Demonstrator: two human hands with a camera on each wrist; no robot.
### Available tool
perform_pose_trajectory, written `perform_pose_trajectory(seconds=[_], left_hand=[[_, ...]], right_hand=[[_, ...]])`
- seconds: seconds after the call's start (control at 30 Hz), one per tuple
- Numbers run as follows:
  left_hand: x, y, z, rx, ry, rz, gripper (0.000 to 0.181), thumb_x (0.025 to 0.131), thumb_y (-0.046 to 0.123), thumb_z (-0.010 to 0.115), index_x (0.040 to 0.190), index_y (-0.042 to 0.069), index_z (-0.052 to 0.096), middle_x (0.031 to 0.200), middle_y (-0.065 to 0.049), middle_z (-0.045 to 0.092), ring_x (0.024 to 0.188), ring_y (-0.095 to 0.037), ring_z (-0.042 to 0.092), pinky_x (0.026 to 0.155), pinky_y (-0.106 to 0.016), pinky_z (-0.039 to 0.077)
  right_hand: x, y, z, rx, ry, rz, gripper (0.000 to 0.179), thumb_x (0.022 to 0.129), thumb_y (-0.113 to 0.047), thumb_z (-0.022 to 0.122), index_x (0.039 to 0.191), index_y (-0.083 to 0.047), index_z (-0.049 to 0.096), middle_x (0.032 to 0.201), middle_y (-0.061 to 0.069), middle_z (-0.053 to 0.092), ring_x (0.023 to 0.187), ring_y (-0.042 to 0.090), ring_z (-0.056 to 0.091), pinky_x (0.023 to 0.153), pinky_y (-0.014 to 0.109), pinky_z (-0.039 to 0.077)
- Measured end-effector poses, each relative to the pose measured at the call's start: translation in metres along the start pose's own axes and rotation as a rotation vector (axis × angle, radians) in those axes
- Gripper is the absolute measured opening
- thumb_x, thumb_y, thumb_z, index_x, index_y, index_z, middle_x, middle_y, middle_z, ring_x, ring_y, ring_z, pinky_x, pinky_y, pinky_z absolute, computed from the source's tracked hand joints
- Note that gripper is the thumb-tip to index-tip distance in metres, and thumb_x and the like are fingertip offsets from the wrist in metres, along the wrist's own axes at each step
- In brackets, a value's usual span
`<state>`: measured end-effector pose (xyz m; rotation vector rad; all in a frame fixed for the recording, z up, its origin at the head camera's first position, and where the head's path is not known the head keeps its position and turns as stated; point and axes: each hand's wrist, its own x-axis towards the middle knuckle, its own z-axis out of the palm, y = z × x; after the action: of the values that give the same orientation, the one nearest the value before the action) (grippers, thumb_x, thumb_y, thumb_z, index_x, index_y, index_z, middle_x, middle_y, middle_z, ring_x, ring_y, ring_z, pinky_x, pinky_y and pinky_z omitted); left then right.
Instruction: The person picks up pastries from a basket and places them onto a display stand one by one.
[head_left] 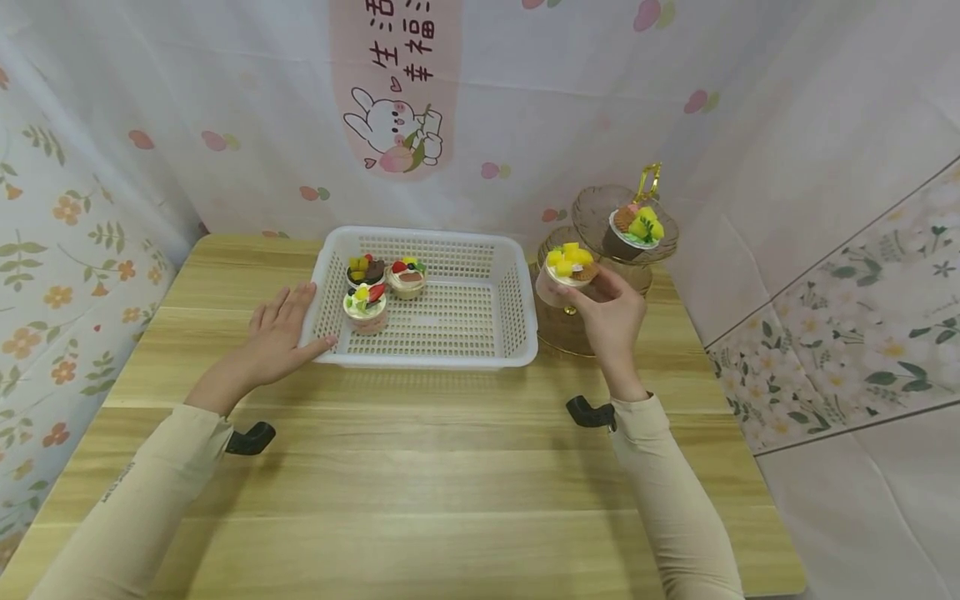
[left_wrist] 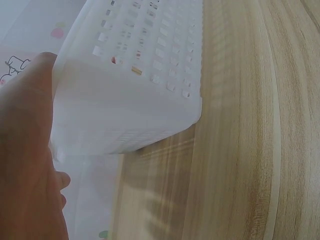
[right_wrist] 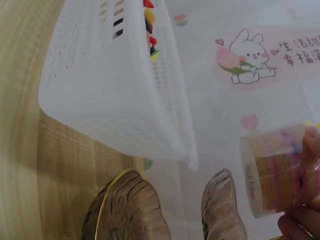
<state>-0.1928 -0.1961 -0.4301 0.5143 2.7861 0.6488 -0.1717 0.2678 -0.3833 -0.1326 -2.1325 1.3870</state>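
Observation:
My right hand [head_left: 617,315] grips a cupcake [head_left: 558,279] with yellow fruit cubes on top, between the white basket and the tiered stand. In the right wrist view the cup [right_wrist: 275,172] shows clear sides with tan and pink layers, held above the stand's trays. My left hand [head_left: 277,333] rests on the left rim of the white plastic basket [head_left: 427,362], fingers straight along the edge and thumb over the front corner. Inside the basket's left part sit three cupcakes, among them one with a strawberry slice [head_left: 366,307] and one with cream and berries [head_left: 407,277].
Right of the basket stands a tiered stand [head_left: 585,204] of amber scalloped plates with a gold handle [head_left: 649,179]. Its upper plate bears a dark-cupped cupcake [head_left: 633,233]. A patterned curtain [head_left: 255,100] hangs behind the wooden table [head_left: 420,483]; a tiled wall [head_left: 862,333] stands at right.

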Motion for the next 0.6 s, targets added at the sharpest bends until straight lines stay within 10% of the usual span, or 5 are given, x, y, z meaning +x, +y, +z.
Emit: perform_pose_trajectory(seconds=[0.6], left_hand=[[0.001, -0.003, 0.0, -0.008, -0.001, 0.003, 0.097, 0.098, 0.058, 0.046, 0.159, 0.008, -0.011, 0.167, -0.021, -0.008, 0.152, -0.046, -0.012, 0.116, -0.071, -0.006]], right_hand=[[0.008, 0.015, 0.004, -0.086, 0.179, 0.052, 0.056, 0.067, -0.028, 0.092, 0.11, 0.0, 0.069, 0.109, 0.017, 0.075, 0.096, 0.027, 0.073, 0.073, 0.013, 0.053]])
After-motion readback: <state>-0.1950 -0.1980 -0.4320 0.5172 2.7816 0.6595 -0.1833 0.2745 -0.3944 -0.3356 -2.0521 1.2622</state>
